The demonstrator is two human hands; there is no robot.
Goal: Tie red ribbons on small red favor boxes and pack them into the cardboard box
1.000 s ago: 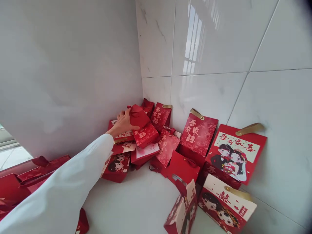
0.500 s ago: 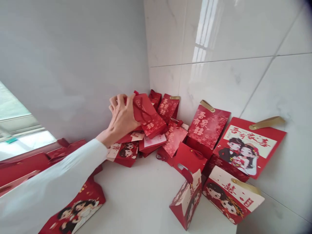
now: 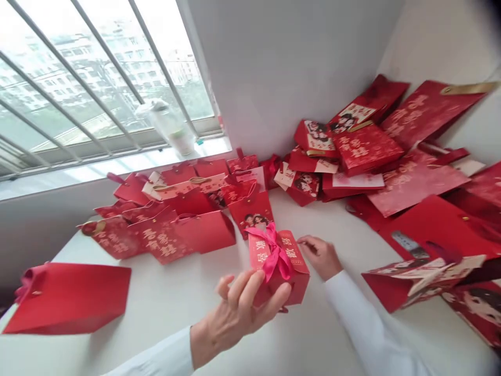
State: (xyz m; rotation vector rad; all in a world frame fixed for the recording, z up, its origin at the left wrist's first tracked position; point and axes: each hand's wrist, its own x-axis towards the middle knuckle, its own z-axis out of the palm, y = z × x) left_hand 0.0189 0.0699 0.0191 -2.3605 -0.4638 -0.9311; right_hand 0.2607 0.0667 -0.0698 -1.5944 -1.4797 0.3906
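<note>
Now both hands showing, left grip (image 3: 238,313) round a ribboned red box (image 3: 277,266), right hand (image 3: 319,256) open beside.

Bright daylight floods through the barred window (image 3: 105,78) beyond the left hand (image 3: 238,313), blowing out the outside view; soft shadows fall below the hand, and the edges bow and darken.

Pale Chinese lettering on red wedding bags, mostly too tilted to read
Red paper gift bag (image 3: 162,245), centre-left: cream brush characters, seemingly 吾家有囍, not certain. Long red paper bag (image 3: 426,115), top right, and red rectangular paper bag (image 3: 366,149): same style of characters, too skewed to read reliably. Red cardboard gift box (image 3: 297,282) with pink satin ribbon (image 3: 274,250): pale characters either side of the ribbon, unreadable.
</note>
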